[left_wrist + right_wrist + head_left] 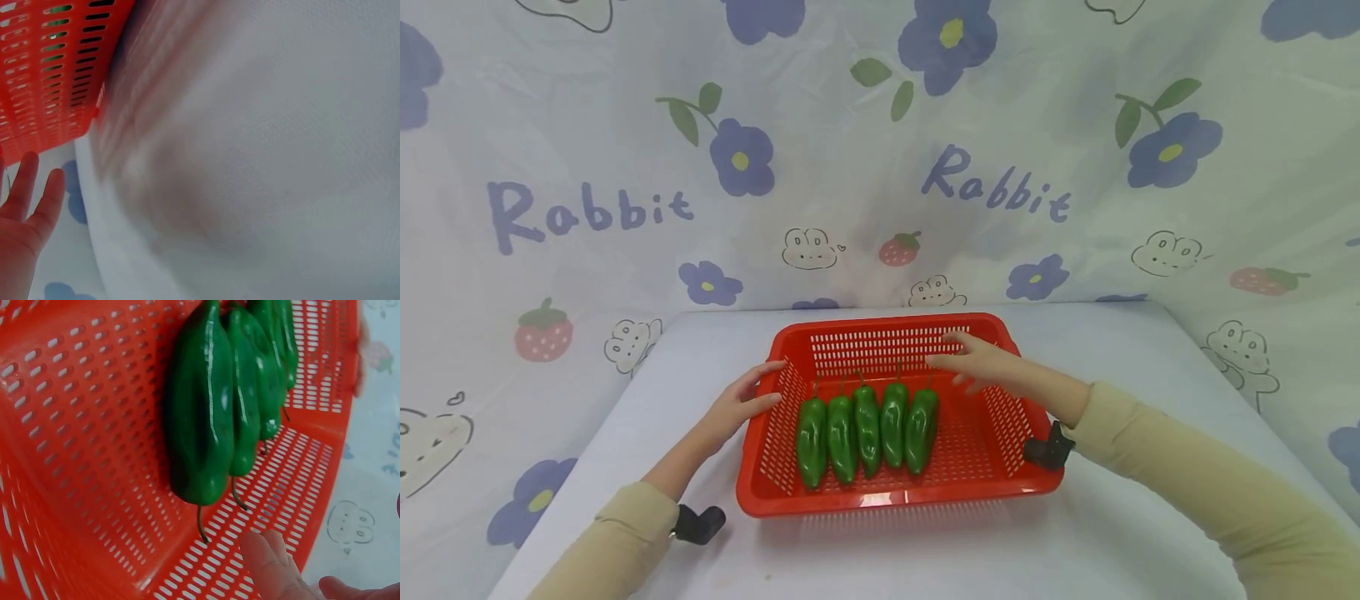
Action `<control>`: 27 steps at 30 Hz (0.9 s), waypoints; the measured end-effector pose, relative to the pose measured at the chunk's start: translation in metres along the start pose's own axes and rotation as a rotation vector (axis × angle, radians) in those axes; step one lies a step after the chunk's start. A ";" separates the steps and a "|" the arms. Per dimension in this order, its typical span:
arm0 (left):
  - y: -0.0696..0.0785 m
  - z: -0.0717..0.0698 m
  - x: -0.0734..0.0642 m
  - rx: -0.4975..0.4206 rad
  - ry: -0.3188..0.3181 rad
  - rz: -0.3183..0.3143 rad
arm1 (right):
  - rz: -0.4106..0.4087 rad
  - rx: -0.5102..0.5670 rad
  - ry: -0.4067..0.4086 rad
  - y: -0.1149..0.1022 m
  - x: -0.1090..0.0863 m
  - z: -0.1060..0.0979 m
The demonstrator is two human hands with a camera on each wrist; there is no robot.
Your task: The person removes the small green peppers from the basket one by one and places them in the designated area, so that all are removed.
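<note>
Several green peppers (867, 429) lie side by side in a red plastic basket (906, 498), their stems toward its far wall. My left hand (741, 408) is at the basket's left rim with its fingers spread; whether it touches the rim I cannot tell. In the left wrist view that hand (25, 219) shows beside the outer basket wall (50, 81). Over the right part of the basket hovers my right hand (981, 364), fingers extended and holding nothing. The right wrist view has this hand (275, 569) near the stem of the closest pepper (200, 412), apart from it.
The basket stands on a white-covered table (1112, 358). Behind it hangs a pale cloth (850, 167) printed with flowers, rabbits and strawberries. A black wrist mount (698, 525) sits at the left cuff and another black mount (1051, 447) at the right cuff.
</note>
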State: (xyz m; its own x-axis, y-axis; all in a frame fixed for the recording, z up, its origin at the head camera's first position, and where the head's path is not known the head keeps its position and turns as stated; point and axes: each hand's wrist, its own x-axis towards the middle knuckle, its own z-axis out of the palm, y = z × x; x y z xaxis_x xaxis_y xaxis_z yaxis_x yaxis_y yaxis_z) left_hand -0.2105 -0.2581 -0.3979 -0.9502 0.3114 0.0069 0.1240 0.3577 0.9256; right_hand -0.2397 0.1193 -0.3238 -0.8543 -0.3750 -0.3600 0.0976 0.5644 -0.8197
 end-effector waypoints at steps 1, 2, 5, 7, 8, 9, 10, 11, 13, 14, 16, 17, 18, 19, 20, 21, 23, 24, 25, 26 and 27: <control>0.000 0.000 0.000 0.002 0.001 0.002 | 0.004 -0.002 -0.005 0.000 0.001 0.002; 0.000 0.000 0.000 0.004 0.002 0.003 | 0.006 -0.010 -0.009 0.001 0.002 0.003; 0.000 0.001 -0.002 0.008 0.012 0.007 | 0.021 -0.019 -0.021 0.003 0.006 0.007; -0.001 0.001 -0.002 0.011 0.022 0.009 | 0.028 -0.037 -0.035 0.005 0.009 0.010; -0.001 0.001 -0.002 0.010 0.027 0.010 | 0.033 -0.044 -0.039 0.005 0.011 0.011; -0.002 0.001 -0.002 0.010 0.032 0.011 | 0.041 -0.047 -0.041 0.006 0.012 0.012; -0.002 0.002 -0.002 0.011 0.036 0.011 | 0.045 -0.057 -0.043 0.006 0.013 0.013; -0.003 0.002 -0.002 0.008 0.037 0.013 | 0.048 -0.064 -0.044 0.007 0.014 0.014; -0.004 0.002 -0.002 0.002 0.040 0.014 | 0.058 -0.070 -0.038 0.008 0.017 0.017; -0.005 0.002 -0.002 -0.001 0.039 0.015 | 0.061 -0.070 -0.035 0.009 0.018 0.018; -0.005 0.002 -0.001 -0.005 0.039 0.019 | 0.062 -0.077 -0.033 0.011 0.021 0.022; -0.005 0.003 -0.001 -0.006 0.040 0.021 | 0.066 -0.082 -0.032 0.012 0.022 0.024; -0.005 0.003 -0.001 -0.005 0.042 0.022 | 0.071 -0.089 -0.032 0.013 0.023 0.026; -0.005 0.003 -0.001 -0.003 0.043 0.023 | 0.072 -0.101 -0.033 0.015 0.024 0.028; -0.005 0.003 -0.001 -0.001 0.046 0.022 | 0.072 -0.109 -0.033 0.016 0.025 0.030; -0.005 0.003 -0.001 0.000 0.050 0.020 | 0.074 -0.122 -0.033 0.017 0.025 0.031; -0.005 0.002 -0.001 0.004 0.054 0.014 | 0.082 -0.140 -0.031 0.019 0.027 0.034; -0.005 0.002 -0.001 0.007 0.056 0.010 | 0.081 -0.148 -0.033 0.021 0.027 0.035; -0.005 0.003 -0.001 0.007 0.057 0.007 | 0.082 -0.158 -0.035 0.022 0.028 0.036; -0.005 0.003 -0.001 0.010 0.056 0.008 | 0.086 -0.163 -0.037 0.022 0.029 0.038; -0.005 0.003 -0.001 0.011 0.057 0.005 | 0.090 -0.171 -0.041 0.024 0.030 0.038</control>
State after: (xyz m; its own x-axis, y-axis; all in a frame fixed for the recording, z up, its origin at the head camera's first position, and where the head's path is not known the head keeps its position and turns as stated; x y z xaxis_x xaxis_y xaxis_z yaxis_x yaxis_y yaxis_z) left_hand -0.2091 -0.2580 -0.4035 -0.9643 0.2629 0.0334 0.1316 0.3656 0.9214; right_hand -0.2431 0.0931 -0.3709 -0.8244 -0.3452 -0.4486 0.0814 0.7119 -0.6975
